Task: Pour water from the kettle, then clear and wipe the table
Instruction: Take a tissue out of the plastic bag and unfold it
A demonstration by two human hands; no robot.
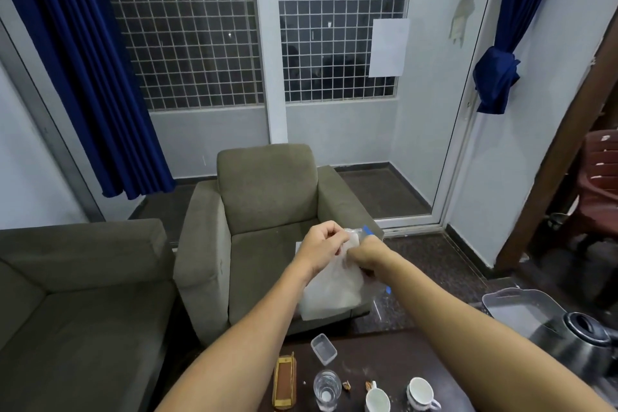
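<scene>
Lower left: grey-green sofa (77, 294), matching armchair (267, 197) just right of it at frame centre.

Bottom centre: dark counter (394, 365). On it, left to right:
- narrow wooden box (285, 381), lengthwise
- small clear plastic container (323, 348) further back
- clear glass (327, 390), upright
- a few brown scraps (346, 385) between the glass and the cups
- two white cups, one (377, 400) and another (422, 393), both upright

Centre, over the armchair seat:
- left hand (326, 244) out in front, fingers (337, 233) curled tight, pinching the top edge of a clear plastic bag (331, 294)
- the bag hangs below both hands, pale and crumpled, with a blue strip along its mouth
- right hand (363, 252) touches the left one at the bag's mouth, curled onto the same top edge
- right fingertips are hidden behind the hand, so I can't tell the exact pinch

Lower right:
- grey tray (521, 308) at the counter's far end
- kettle (582, 341) just in front of the tray, at the frame's right edge, partly behind the right forearm
- kettle is shiny steel, black lid down, black handle, standing upright
- neither hand is near it
</scene>
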